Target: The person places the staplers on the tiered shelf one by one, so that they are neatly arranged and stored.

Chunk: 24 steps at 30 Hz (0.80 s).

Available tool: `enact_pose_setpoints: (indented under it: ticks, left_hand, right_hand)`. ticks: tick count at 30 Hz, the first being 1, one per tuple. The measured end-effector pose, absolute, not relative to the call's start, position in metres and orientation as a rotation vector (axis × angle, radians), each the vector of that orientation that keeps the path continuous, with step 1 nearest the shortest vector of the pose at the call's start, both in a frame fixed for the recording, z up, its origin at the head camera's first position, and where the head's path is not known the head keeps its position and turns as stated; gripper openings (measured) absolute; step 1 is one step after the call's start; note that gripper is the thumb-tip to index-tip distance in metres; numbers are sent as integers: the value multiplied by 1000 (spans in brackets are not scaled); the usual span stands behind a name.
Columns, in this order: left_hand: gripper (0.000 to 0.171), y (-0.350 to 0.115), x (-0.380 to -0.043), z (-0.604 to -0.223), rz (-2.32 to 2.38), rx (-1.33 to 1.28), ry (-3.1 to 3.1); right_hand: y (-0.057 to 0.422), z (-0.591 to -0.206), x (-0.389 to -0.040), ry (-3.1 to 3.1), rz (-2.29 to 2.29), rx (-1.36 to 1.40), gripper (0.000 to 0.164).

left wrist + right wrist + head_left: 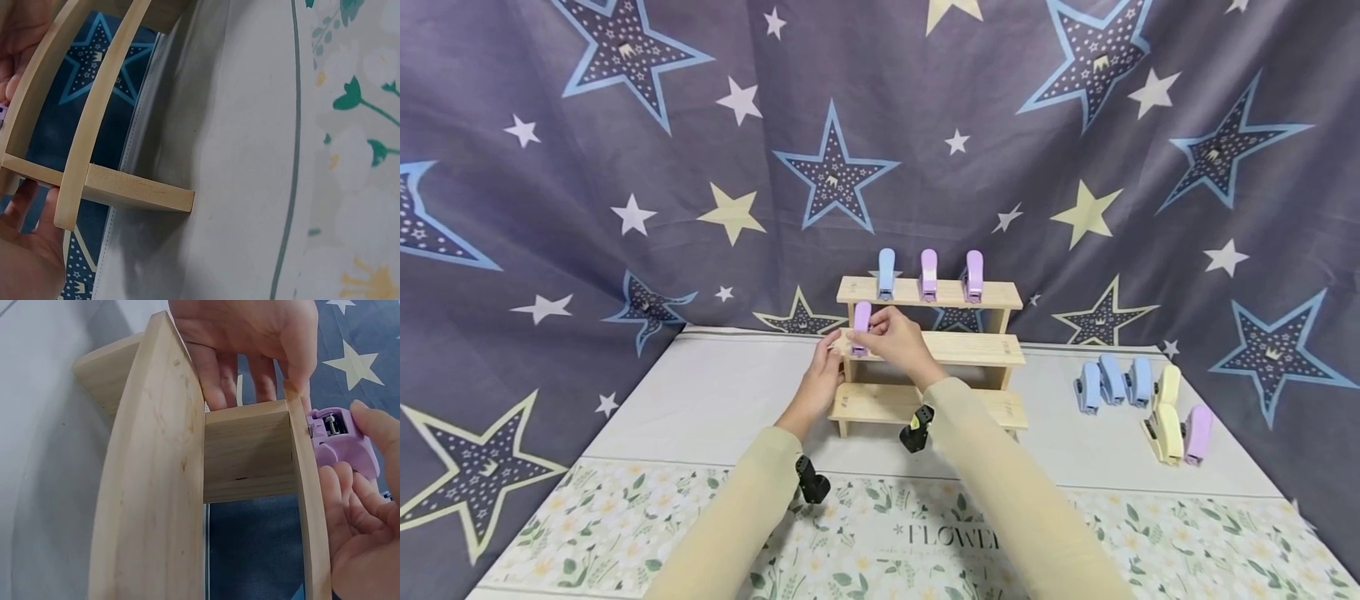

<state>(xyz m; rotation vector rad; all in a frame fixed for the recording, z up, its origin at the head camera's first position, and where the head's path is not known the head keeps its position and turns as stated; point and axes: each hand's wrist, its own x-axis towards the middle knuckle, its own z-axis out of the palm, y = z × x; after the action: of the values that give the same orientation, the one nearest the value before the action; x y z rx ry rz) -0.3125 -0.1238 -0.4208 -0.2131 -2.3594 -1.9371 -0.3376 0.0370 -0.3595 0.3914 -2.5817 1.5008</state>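
A three-step wooden shelf (958, 347) stands at the middle of the table's back. My right hand (898, 337) pinches a small purple stapler (344, 442) between thumb and fingers at the left end of the middle step. In the right wrist view the stapler's metal spring shows, and it sits against the board's face. My left hand (822, 379) grips that same end, its thumb by the board's edge and its fingers beside the upright. On the top step stand a blue stapler (886, 273) and two purple staplers (928, 275).
Right of the shelf, a loose group holds several blue staplers (1112, 381), two yellow staplers (1167, 432) and one purple stapler (1198, 433). A star-patterned curtain (715, 275) hangs behind the table. Along the front runs a flowered mat (617, 525).
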Motion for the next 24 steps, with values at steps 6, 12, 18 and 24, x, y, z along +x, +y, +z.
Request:
enact_pose_setpoints:
  ticks: [6, 12, 18, 24]
  left_hand:
    - [47, -125, -312, -422, -1925, -200, -2363]
    - [48, -124, -312, -421, -1923, -189, -2378]
    - [48, -124, -312, -420, -1911, -188, -2383]
    - [47, -123, -313, -421, -1949, -198, -2346]
  right_hand:
    - [36, -360, -339, -2579, 1519, 403, 43]
    - [38, -360, -339, -2587, 1535, 419, 48]
    - [48, -358, -336, -2602, 1538, 424, 55]
    - [70, -355, -328, -2648, 1448, 479, 43]
